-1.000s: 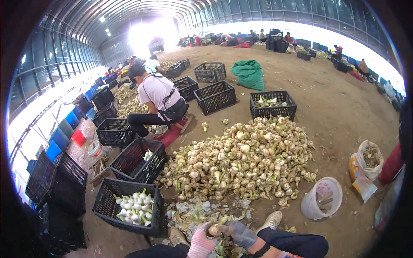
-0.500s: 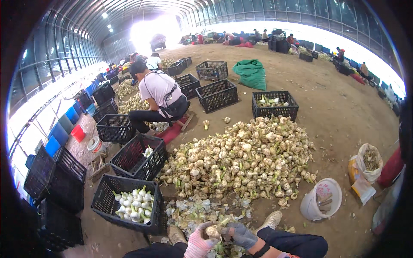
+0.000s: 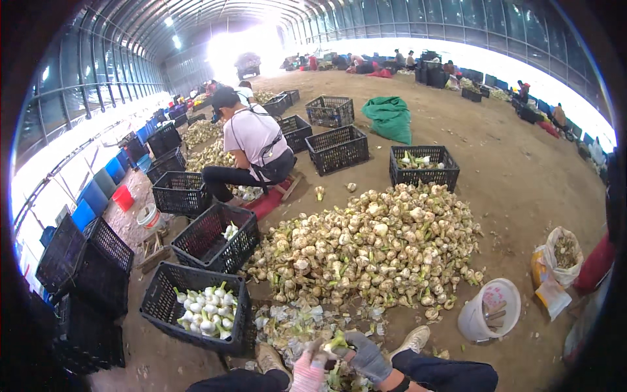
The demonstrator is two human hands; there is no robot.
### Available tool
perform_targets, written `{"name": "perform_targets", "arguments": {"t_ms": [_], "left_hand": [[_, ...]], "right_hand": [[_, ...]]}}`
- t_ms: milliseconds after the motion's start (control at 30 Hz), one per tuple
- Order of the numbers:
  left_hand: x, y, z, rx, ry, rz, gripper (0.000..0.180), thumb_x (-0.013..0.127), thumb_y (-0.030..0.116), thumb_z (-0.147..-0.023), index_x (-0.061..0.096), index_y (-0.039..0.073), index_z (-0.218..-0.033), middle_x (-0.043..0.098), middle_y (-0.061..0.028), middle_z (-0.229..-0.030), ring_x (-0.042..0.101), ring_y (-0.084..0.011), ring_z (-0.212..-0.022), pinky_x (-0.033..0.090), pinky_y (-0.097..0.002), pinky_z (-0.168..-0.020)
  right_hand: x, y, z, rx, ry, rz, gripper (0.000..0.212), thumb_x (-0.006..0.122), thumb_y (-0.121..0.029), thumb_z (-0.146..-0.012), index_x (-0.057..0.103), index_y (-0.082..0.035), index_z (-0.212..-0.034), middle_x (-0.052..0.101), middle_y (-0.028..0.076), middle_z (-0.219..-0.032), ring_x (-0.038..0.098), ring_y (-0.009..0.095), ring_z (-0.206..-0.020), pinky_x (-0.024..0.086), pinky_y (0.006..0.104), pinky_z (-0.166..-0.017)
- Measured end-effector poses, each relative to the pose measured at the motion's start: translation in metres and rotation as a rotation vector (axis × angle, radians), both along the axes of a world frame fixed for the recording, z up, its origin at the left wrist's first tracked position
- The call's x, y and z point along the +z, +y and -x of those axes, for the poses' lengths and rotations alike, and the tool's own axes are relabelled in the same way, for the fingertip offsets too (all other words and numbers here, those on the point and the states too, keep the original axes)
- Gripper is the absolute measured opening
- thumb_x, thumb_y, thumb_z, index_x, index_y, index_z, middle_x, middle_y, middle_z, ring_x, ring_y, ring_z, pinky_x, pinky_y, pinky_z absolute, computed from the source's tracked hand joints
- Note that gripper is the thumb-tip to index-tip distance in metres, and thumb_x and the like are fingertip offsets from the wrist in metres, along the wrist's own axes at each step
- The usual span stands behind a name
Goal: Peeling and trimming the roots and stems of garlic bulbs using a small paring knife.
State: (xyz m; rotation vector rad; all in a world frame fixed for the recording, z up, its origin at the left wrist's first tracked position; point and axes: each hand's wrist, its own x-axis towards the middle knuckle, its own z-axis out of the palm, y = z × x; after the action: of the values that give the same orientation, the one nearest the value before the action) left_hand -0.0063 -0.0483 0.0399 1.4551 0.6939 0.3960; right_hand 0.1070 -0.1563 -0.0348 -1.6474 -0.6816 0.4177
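Note:
A garlic bulb (image 3: 337,342) with a short green stem is held between my two gloved hands at the lower middle. My left hand (image 3: 309,370), in a pink and white glove, has its fingers closed on the bulb's near side. Gripping the stem side is my right hand (image 3: 369,357), in a grey glove. Loose papery skins (image 3: 290,325) litter the ground just beyond my hands. Past them lies a broad heap of unpeeled garlic (image 3: 372,245). At the left stands a black crate (image 3: 153,307) with clean white garlic bulbs (image 3: 208,310) inside.
A second black crate (image 3: 189,245) holds a few bulbs. Another crate (image 3: 450,173) stands behind the heap. A white bucket (image 3: 470,320) with wooden-looking pieces is at my right, near an open sack (image 3: 562,261). A co-worker (image 3: 255,140) sits ahead left.
The view has shifted slightly, so the scene sits a little lower and to the right. In my hands the bulb's outer skin looks partly stripped, showing paler green and white.

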Motion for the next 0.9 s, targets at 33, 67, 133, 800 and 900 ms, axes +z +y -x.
{"name": "perform_targets", "arguments": {"t_ms": [33,67,133,800,900], "left_hand": [[0.003,-0.005,-0.002,-0.030,0.005,0.054,0.043,0.064,0.019,-0.088,0.056,0.005,-0.128,0.067,-0.0115,-0.107,0.064,-0.0222,-0.096,0.051,-0.0309,-0.084],[0.007,-0.005,-0.003,-0.056,0.039,0.062,0.043,0.065,0.019,-0.087,0.056,0.005,-0.128,0.067,-0.0121,-0.107,0.064,-0.0220,-0.097,0.051,-0.0305,-0.084],[0.019,-0.002,-0.003,-0.100,0.108,0.072,0.045,0.067,0.018,-0.086,0.056,0.005,-0.127,0.067,-0.0132,-0.107,0.064,-0.0215,-0.097,0.051,-0.0297,-0.085],[-0.021,0.033,0.006,-0.245,0.040,-0.023,0.059,0.075,0.010,-0.075,0.052,0.000,-0.128,0.065,-0.0137,-0.108,0.064,-0.0210,-0.100,0.051,-0.0328,-0.086],[-0.029,0.040,-0.005,-0.459,0.372,-0.571,0.053,0.071,0.016,-0.077,0.058,0.005,-0.127,0.066,-0.0172,-0.108,0.063,-0.0238,-0.101,0.048,-0.0337,-0.089]], "right_hand": [[-0.007,-0.001,-0.003,0.026,-0.073,-0.088,0.039,0.071,-0.029,-0.082,0.064,-0.003,-0.110,0.063,0.015,-0.107,0.061,0.029,-0.100,0.048,0.0378,-0.087],[-0.013,-0.004,-0.003,0.040,-0.071,-0.105,0.038,0.070,-0.029,-0.082,0.064,-0.003,-0.110,0.063,0.016,-0.106,0.062,0.029,-0.099,0.049,0.0380,-0.086],[0.002,-0.005,0.000,0.078,-0.065,-0.143,0.038,0.069,-0.029,-0.083,0.063,-0.003,-0.110,0.063,0.018,-0.105,0.062,0.030,-0.097,0.050,0.0385,-0.084],[0.006,-0.005,-0.007,0.365,0.782,-0.255,0.071,0.066,-0.028,-0.086,0.035,-0.004,-0.145,0.048,0.015,-0.138,0.043,0.024,-0.129,0.029,0.0333,-0.110],[0.036,-0.009,-0.007,0.335,0.323,-0.006,0.052,0.059,-0.024,-0.092,0.046,-0.004,-0.138,0.054,0.014,-0.132,0.049,0.024,-0.123,0.035,0.0340,-0.105]]}}
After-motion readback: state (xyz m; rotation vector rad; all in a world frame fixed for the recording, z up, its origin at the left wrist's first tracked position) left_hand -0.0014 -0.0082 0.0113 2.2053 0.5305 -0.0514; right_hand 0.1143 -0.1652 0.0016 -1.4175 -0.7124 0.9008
